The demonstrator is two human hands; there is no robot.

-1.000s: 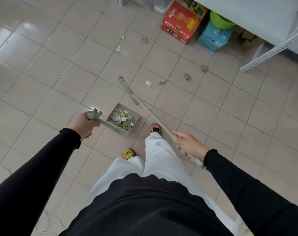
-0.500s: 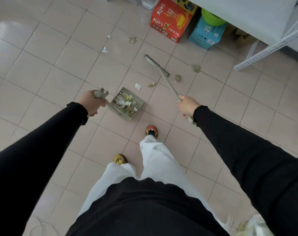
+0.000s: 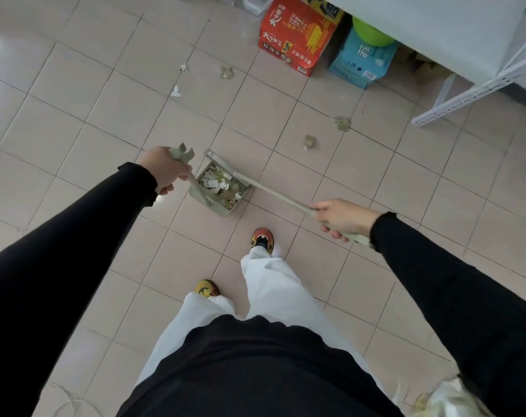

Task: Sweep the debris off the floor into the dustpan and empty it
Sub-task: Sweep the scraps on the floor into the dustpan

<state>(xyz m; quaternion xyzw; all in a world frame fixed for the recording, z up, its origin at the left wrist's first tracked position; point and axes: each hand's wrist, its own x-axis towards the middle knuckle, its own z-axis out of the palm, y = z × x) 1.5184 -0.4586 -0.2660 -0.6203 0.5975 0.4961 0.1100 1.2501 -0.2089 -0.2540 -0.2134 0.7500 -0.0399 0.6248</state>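
Dustpan (image 3: 222, 204) on floor tile ahead of feet, heaped with paper scraps (image 3: 216, 183). Left hand (image 3: 165, 171) curled round upright pan handle. Right hand (image 3: 343, 216) wrapped round broom shaft (image 3: 273, 191), broom head at pan mouth. Judged partway: several loose scraps (image 3: 342, 123) lie farther out, toward red box (image 3: 298, 34); emptying not done. Bristles foreshortened, hard to make out. No bin visible.

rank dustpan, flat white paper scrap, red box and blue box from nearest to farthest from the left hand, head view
1. dustpan: the left hand grips its handle.
2. flat white paper scrap: on the floor ahead of the hand.
3. red box: farther ahead, to the right.
4. blue box: right of the red box.
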